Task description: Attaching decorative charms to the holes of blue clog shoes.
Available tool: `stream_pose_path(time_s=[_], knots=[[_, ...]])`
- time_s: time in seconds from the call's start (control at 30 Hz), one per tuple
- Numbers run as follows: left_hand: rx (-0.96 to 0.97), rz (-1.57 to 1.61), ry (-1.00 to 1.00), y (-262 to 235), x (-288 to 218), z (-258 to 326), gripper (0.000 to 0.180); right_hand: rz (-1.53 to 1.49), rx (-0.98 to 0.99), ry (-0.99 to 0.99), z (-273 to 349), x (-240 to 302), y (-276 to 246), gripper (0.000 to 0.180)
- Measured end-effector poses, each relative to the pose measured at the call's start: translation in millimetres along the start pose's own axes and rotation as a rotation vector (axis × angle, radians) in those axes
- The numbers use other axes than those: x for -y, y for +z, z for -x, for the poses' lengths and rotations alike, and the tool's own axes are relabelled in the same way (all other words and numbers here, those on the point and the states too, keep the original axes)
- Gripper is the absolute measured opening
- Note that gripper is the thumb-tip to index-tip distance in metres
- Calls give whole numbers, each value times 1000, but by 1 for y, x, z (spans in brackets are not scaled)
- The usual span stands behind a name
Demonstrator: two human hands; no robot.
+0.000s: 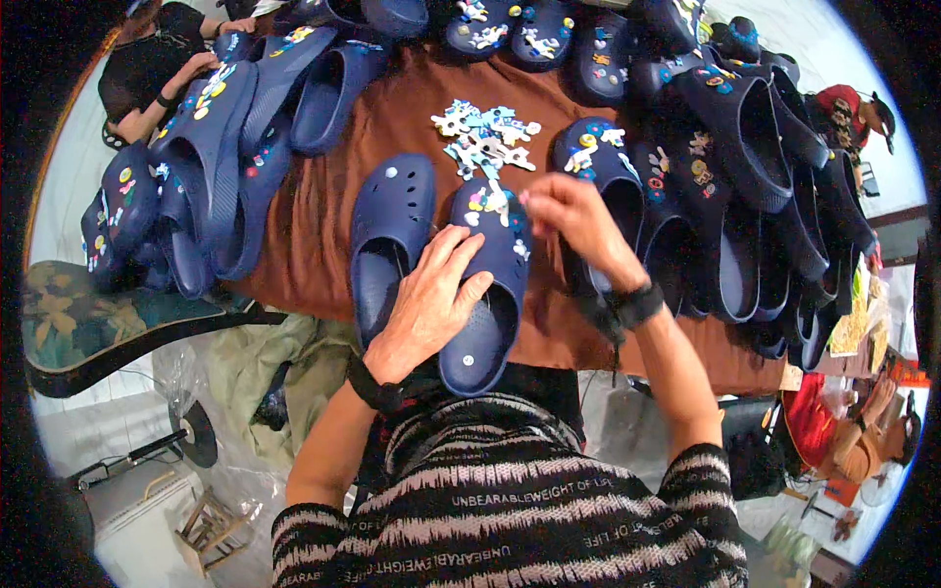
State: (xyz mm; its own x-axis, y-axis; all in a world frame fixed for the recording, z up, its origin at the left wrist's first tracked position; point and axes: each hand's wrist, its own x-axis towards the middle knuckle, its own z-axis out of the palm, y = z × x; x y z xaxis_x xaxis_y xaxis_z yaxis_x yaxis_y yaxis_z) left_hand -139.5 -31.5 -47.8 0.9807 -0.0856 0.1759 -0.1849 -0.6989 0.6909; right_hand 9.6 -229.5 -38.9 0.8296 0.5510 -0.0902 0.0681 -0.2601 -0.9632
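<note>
Near the front edge of the cloth-covered bench point(304, 235), 2 clogs lie side by side: a left clog point(392, 201) and a right clog point(500, 265). Behind them sits a pile of charms point(485, 142). Clogs crowd the rest: a left stack point(221, 108), a back row point(541, 39) and a right stack point(720, 127). Left of the bench is a seat point(88, 318).

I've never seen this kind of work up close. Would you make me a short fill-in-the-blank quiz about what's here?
1. The left hand rests on a charm-covered clog, beside a plainer clog whose toe bears one round charm coloured ____.
2. The right hand is held near the ____ of the charm-covered clog, not its heel.
3. Loose charms lie on a cloth coloured ____.
4. The right wrist wears a band coloured ____.

Missing words: white; toe; brown; black.
</note>
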Motion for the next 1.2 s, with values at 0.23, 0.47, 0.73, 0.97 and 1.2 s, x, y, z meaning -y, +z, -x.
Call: stream_pose_path(time_s=[0.23, 0.47, 0.73, 0.97, 1.2], knots=[[-16, -38, 44, 2, -2, -2, 47, -716, -77, 284, 75, -47, 27, 16], [-4, -13, 26, 2, -3, -3, 46, -663, -46, 323, 67, -46, 30, 14], [4, -8, 20, 2, -1, -2, 46, -439, -4, 286, 61, -43, 29, 15], [2, -26, 35, 4, 0, -3, 47, -158, 35, 297, 51, -40, 26, 21], [-29, -48, 50, 6, 1, -2, 48, 541, 59, 29, 41, -20, 23, 30]])
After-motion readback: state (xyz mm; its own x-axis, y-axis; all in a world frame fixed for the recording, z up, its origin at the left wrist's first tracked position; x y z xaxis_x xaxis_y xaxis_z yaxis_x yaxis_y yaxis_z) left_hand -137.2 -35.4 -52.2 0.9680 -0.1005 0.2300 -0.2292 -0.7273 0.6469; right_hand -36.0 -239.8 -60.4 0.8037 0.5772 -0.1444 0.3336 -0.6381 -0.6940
